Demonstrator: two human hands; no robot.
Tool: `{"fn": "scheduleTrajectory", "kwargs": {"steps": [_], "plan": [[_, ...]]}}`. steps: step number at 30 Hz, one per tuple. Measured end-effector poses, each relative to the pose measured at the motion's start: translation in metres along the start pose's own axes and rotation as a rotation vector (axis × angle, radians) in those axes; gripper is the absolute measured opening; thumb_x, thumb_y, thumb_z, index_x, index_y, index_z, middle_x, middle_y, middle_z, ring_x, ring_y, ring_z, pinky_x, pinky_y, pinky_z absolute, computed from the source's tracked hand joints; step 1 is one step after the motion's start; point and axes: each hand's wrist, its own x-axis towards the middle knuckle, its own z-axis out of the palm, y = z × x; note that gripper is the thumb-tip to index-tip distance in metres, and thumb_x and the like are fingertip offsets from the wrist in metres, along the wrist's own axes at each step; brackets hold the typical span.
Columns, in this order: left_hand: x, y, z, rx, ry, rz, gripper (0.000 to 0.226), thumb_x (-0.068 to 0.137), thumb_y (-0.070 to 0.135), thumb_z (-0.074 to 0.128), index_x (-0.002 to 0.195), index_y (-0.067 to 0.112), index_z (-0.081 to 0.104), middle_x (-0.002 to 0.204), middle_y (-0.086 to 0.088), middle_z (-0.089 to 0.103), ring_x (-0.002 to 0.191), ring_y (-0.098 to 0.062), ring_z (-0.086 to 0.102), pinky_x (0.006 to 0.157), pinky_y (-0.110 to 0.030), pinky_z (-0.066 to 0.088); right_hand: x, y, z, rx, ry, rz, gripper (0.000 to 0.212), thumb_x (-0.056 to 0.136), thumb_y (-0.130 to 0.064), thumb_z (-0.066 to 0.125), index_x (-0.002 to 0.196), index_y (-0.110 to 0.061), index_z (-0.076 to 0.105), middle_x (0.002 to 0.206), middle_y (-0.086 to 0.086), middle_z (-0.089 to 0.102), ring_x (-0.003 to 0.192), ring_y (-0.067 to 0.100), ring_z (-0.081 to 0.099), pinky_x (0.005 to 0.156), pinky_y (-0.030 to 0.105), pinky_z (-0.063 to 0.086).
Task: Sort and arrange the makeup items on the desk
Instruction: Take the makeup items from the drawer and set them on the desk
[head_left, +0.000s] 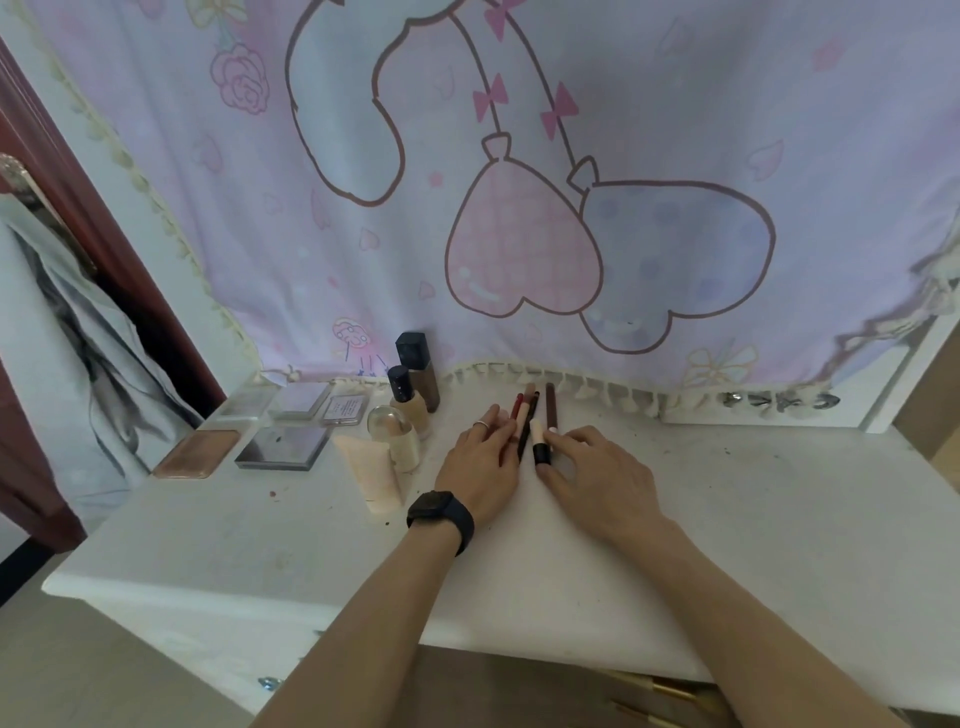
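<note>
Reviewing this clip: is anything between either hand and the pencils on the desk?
Nothing visible. The left hand lies against the pencils from the left, and the right hand touches the black-capped stick among them. The bottles stand off to the left.
</note>
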Motion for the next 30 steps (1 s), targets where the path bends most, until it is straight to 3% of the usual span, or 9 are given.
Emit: {"fn": "scheduleTrajectory", "kwargs": {"steps": [5,10,15,21,24,27,30], "plan": [[-0.002,0.001,0.005,0.094,0.014,0.031,0.049,0.106,0.040,0.034,0.154,0.030,0.034,0.166,0.004,0.016,0.146,-0.022,0.027,0.117,-0.032,0.024,-0.001,0.000,0.008,0.048,0.087,0.040,0.044,0.096,-0.061,0.047,0.135,-0.043,0.057,0.131,-0.019,0.058,0.110,0.012,0.061,0.083,0.030,0.049],[-0.006,0.006,0.006,0.055,0.078,0.041,0.044,0.103,0.042,0.041,0.145,0.032,0.048,0.160,0.006,0.028,0.141,-0.019,0.033,0.113,-0.031,0.027,-0.001,0.001,0.009,0.070,0.128,0.077,0.038,0.093,-0.065,0.051,0.122,-0.044,0.064,0.121,-0.018,0.061,0.102,0.012,0.063,0.070,0.027,0.040],[-0.009,0.005,0.005,-0.010,0.100,0.047,0.039,0.103,0.037,0.045,0.140,0.029,0.054,0.158,0.006,0.032,0.139,-0.019,0.037,0.113,-0.030,0.031,0.000,0.003,0.010,0.073,0.136,0.053,0.035,0.094,-0.062,0.051,0.121,-0.043,0.064,0.122,-0.018,0.061,0.102,0.013,0.064,0.070,0.027,0.039],[-0.013,0.004,0.006,-0.061,0.096,0.079,0.045,0.098,0.023,0.048,0.143,0.025,0.050,0.160,0.008,0.028,0.142,-0.011,0.034,0.107,-0.020,0.029,0.000,0.005,0.009,0.086,0.143,0.045,0.028,0.096,-0.059,0.049,0.113,-0.041,0.063,0.115,-0.017,0.064,0.098,0.013,0.064,0.068,0.029,0.038],[-0.014,0.005,0.006,-0.048,0.093,0.078,0.046,0.100,0.024,0.046,0.146,0.026,0.048,0.161,0.011,0.026,0.143,-0.010,0.035,0.108,-0.025,0.036,-0.001,0.005,0.008,0.088,0.137,0.046,0.026,0.096,-0.059,0.049,0.111,-0.041,0.062,0.112,-0.017,0.065,0.096,0.014,0.063,0.067,0.030,0.037],[-0.018,0.008,0.005,-0.018,0.085,0.081,0.045,0.102,0.028,0.042,0.147,0.028,0.045,0.163,0.010,0.023,0.145,-0.010,0.031,0.110,-0.029,0.038,-0.002,0.004,0.007,0.103,0.125,0.039,0.028,0.097,-0.057,0.050,0.114,-0.040,0.063,0.110,-0.014,0.067,0.098,0.017,0.064,0.068,0.031,0.039],[-0.025,0.011,-0.001,-0.019,0.067,0.077,0.046,0.102,0.025,0.042,0.148,0.029,0.043,0.163,0.009,0.020,0.147,-0.011,0.026,0.113,-0.031,0.035,-0.005,0.006,0.000,0.184,0.076,0.047,0.033,0.097,-0.049,0.056,0.126,-0.035,0.061,0.117,-0.009,0.069,0.105,0.019,0.064,0.081,0.033,0.048]]}}
